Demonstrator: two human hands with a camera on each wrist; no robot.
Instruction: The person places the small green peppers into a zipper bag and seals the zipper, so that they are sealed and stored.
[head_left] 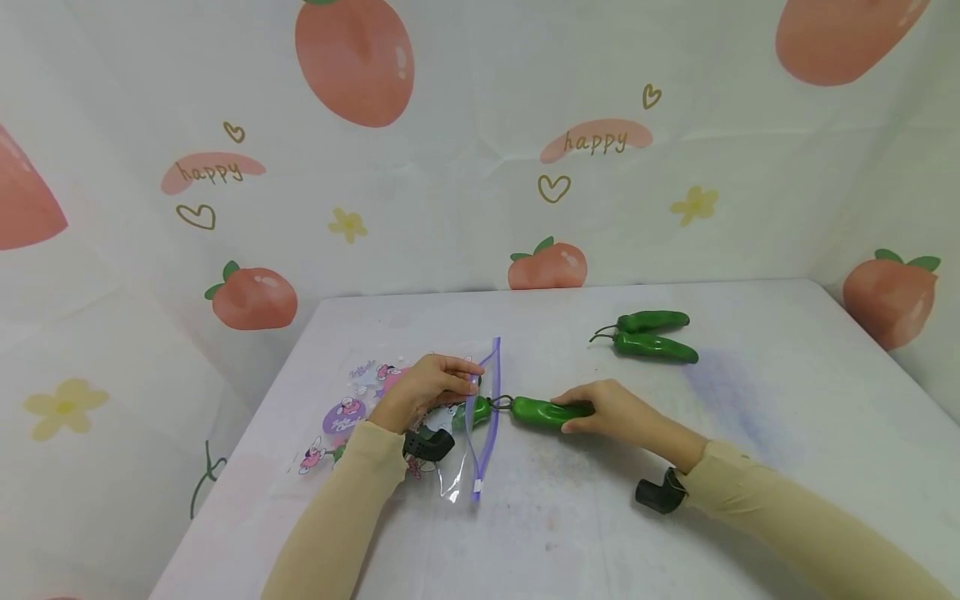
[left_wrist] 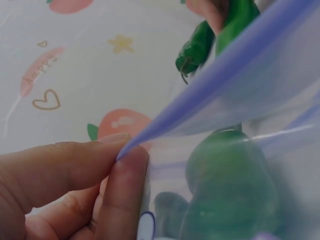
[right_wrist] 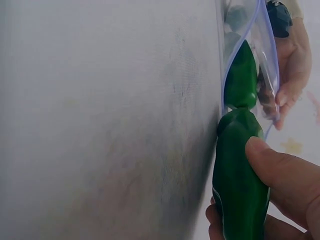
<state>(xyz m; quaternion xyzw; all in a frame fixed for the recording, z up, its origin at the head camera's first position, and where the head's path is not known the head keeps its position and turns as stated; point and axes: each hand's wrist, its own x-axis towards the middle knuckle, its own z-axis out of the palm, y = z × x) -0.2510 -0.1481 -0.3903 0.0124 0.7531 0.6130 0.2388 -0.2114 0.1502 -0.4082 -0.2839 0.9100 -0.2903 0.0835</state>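
Note:
A clear zip bag [head_left: 450, 483] with a purple zip edge and cartoon prints lies on the table, its mouth facing right. My left hand [head_left: 427, 387] pinches the upper lip of the bag's mouth between thumb and fingers, as the left wrist view shows [left_wrist: 75, 175]. Inside the mouth lies a green pepper [right_wrist: 242, 80], partly behind the plastic. My right hand [head_left: 618, 414] grips another green pepper [head_left: 536, 411], its stem end pointing at the opening. In the right wrist view this held pepper [right_wrist: 240, 175] lies end to end with the one in the bag.
Two more green peppers [head_left: 652, 347] lie side by side at the back right of the white table [head_left: 585, 533]. A printed cloth [head_left: 450, 183] hangs behind the table. Each wrist wears a black camera mount [head_left: 660, 492].

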